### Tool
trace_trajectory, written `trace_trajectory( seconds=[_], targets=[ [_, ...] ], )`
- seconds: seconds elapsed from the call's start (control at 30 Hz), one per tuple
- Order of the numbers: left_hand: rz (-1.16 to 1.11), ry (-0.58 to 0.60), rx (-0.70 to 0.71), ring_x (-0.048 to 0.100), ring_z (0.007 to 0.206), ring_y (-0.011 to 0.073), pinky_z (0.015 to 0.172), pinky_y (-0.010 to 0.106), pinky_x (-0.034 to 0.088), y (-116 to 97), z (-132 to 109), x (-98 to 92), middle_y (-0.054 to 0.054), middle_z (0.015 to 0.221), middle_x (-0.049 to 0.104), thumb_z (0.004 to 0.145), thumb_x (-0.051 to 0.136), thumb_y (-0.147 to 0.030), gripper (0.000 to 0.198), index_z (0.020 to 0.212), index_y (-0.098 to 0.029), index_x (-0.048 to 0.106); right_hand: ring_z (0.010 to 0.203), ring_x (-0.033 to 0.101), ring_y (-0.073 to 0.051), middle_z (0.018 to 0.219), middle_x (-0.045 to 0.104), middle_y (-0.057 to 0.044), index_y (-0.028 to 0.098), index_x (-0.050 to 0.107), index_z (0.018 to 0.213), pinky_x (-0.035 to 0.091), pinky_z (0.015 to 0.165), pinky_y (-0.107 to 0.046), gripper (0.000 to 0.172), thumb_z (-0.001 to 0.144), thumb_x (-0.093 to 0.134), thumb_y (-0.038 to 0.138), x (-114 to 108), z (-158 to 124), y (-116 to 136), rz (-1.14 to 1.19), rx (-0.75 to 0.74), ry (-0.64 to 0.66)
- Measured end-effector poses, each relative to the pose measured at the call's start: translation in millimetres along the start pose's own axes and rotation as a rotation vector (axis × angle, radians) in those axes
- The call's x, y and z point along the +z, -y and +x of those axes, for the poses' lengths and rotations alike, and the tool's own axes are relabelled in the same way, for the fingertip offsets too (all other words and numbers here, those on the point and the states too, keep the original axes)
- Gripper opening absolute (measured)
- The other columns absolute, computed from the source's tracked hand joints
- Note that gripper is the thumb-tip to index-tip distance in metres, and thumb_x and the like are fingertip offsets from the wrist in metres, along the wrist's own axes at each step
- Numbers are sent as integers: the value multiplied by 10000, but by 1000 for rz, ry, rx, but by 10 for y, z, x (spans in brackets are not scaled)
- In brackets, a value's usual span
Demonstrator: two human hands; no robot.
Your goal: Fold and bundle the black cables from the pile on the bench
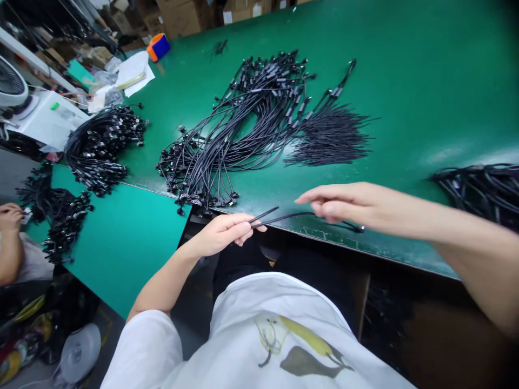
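Observation:
My left hand (pixel 229 233) is closed, pinching a thin black cable (pixel 286 218) between thumb and fingers near the table's front edge. A short black end (pixel 265 214) also sticks out of this grip; whether it belongs to the same cable I cannot tell. The long part runs right, under my right hand (pixel 346 202), and ends in a small connector (pixel 360 229) at the table edge. My right hand hovers over the cable, index finger stretched forward, other fingers partly bent. Beyond both hands lie a large bundle of black cables (pixel 243 121) and a pile of thin black strips (pixel 334 135).
More black cables lie at the right (pixel 482 189) and in a bundle at left (pixel 103 140). An orange and blue tape roll (pixel 158 47) and papers (pixel 135 73) are at the back left. Another person's hand (pixel 10 218) shows at the left edge. A fan (pixel 12 81) stands nearby.

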State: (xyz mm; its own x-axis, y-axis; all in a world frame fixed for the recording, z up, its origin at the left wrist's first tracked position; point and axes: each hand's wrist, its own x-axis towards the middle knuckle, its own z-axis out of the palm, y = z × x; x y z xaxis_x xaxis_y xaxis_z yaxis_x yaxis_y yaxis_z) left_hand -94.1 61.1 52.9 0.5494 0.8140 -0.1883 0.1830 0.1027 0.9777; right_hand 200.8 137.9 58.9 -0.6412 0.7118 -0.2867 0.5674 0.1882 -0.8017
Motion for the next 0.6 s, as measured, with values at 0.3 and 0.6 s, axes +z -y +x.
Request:
trace_trajectory(
  seconds=[0.3, 0.6],
  targets=[
    [795, 18, 302, 663, 1072, 185, 926, 297, 500, -181, -72, -60, 94, 1159, 721, 976, 440, -178, 288, 1155, -187, 666, 528, 529, -93, 894, 686, -21, 215, 532, 1300, 442, 610, -254, 439, 972, 391, 470, 552, -93, 7, 72, -73, 184],
    [834, -363, 53, 526, 630, 143, 555, 205, 338, -244, -145, -148, 26, 725, 588, 860, 547, -120, 155, 875, -217, 666, 471, 409, -158, 502, 484, -38, 177, 575, 688, 217, 519, -287, 373, 985, 439, 357, 366, -560, 121, -1175, -116, -607]
  ],
)
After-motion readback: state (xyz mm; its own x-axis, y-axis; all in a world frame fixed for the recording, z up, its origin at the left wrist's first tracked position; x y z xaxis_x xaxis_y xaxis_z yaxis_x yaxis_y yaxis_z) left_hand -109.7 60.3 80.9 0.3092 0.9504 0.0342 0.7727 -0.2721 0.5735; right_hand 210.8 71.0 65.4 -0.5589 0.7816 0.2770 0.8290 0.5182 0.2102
